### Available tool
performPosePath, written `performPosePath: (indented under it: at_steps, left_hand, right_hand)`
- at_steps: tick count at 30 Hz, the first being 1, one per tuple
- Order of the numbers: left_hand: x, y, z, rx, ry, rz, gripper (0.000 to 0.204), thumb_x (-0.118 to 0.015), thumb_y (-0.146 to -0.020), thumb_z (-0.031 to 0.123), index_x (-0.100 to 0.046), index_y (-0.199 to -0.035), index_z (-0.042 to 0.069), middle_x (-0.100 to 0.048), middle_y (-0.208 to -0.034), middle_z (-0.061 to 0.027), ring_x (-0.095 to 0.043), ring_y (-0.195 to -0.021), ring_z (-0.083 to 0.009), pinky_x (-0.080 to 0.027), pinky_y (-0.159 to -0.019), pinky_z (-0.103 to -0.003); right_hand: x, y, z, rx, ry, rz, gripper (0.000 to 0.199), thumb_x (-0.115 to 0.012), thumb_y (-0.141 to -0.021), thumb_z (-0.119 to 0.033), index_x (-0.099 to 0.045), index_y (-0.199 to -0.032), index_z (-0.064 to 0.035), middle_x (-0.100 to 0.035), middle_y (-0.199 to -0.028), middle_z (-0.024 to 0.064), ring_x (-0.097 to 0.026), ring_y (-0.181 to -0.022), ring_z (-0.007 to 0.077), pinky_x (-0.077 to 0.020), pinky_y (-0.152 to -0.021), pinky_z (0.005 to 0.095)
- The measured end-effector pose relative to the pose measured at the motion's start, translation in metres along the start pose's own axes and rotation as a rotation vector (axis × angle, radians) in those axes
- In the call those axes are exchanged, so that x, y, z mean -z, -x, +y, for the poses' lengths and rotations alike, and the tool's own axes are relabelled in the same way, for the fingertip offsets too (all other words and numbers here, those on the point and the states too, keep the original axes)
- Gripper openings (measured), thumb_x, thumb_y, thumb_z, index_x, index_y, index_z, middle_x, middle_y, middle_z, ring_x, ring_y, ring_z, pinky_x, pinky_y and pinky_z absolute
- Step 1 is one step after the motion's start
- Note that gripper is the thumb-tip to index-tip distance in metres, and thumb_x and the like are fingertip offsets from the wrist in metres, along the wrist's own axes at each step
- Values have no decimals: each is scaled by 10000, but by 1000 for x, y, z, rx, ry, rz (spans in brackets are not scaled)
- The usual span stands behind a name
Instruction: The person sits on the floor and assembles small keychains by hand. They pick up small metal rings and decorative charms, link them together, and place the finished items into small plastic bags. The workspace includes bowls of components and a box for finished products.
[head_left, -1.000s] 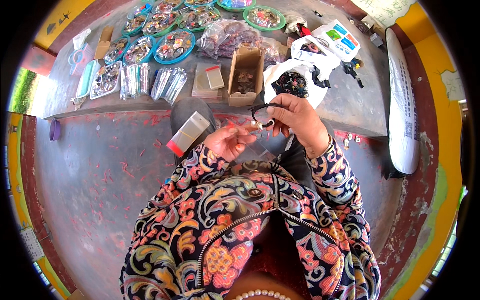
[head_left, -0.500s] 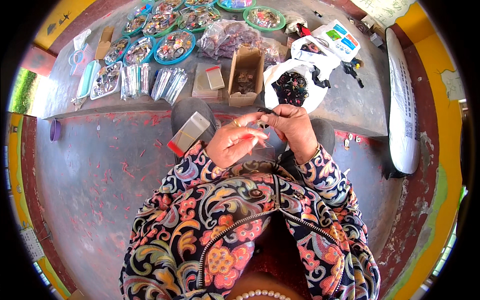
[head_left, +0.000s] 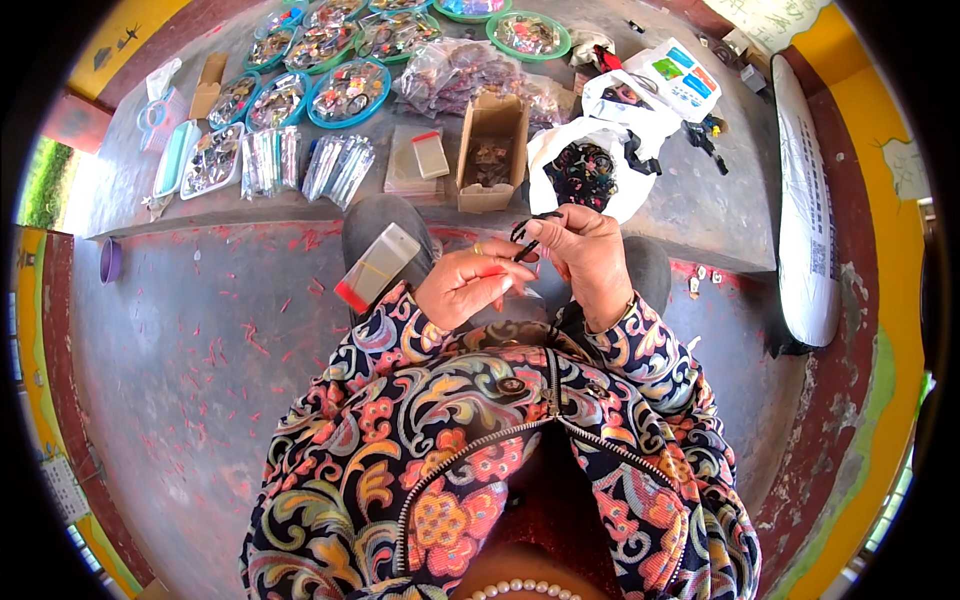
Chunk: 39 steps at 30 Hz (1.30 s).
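Observation:
Over my lap, my right hand (head_left: pixel 590 262) pinches a black hair tie (head_left: pixel 520 234) between thumb and fingers. The tie hangs as a thin loop toward my left hand (head_left: pixel 462 286). That hand is closed on a clear plastic bag (head_left: pixel 528 292) with a red edge, mostly hidden by the fingers. The tie's lower end is at the left fingertips; I cannot tell whether it is inside the bag. On my left thigh lies a banded stack of clear bags (head_left: pixel 382 262) with red edges.
On the raised ledge ahead stand a cardboard box (head_left: pixel 463 185), a white plastic bag (head_left: pixel 632 200) of dark hair ties and a bag stack (head_left: pixel 405 180). Filled pens-like packets (head_left: pixel 270 165) and round trays (head_left: pixel 383 110) of packed goods stand left. A purple cup (head_left: pixel 110 260) is on the floor.
My right hand has shifted slightly, and the black hair tie now hangs down as an open loop. A pale piece on it no longer shows. My left hand has hardly moved.

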<state>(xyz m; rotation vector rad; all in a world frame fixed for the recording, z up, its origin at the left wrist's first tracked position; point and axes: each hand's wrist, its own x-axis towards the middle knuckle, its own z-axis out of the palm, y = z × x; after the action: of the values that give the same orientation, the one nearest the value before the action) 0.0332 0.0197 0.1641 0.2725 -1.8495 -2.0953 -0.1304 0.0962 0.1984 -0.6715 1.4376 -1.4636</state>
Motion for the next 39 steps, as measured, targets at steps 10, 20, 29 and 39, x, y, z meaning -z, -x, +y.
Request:
performPosePath:
  at_steps: [10,20,29,39]
  left_hand:
    - [15,1,-28,163,1072,10,264,-464,-834,150,-569,-910,-79,-538,-998,-251,-560,-827,-215,-463,-583,-221]
    - [11,-1,-28,476,1184,40,277,-473,-821,137,-557,-946,-96,-561,-950,-236,-558,-733,-188,-422,-544,-206]
    - [21,4,-47,472,1246,-127,283,-492,-811,157,-567,-955,-74,-536,-1008,-236,-534,-694,-170,-413,-517,-188]
    - [16,4,-38,309,1144,-119,274,-465,-840,180,-575,-956,-43,-456,-1144,-270,-558,-730,-169,-407,-559,-197]
  right_hand:
    - [12,-11,7,27,119,-46,144,-614,-764,-153,-560,-786,-22,-502,-603,-6,-430,-506,46,-309,-434,179]
    - [15,-10,-4,32,326,-519,288,-533,-707,54,-559,-990,13,-585,-830,54,-549,-687,95,-457,-597,234]
    - [37,-19,5,52,332,-620,112,-573,-744,-11,-613,-847,3,-576,-772,22,-530,-662,82,-436,-609,218]
    - [41,-14,11,-52,274,-418,84,-606,-733,7,-597,-816,14,-547,-829,23,-508,-741,77,-406,-638,203]
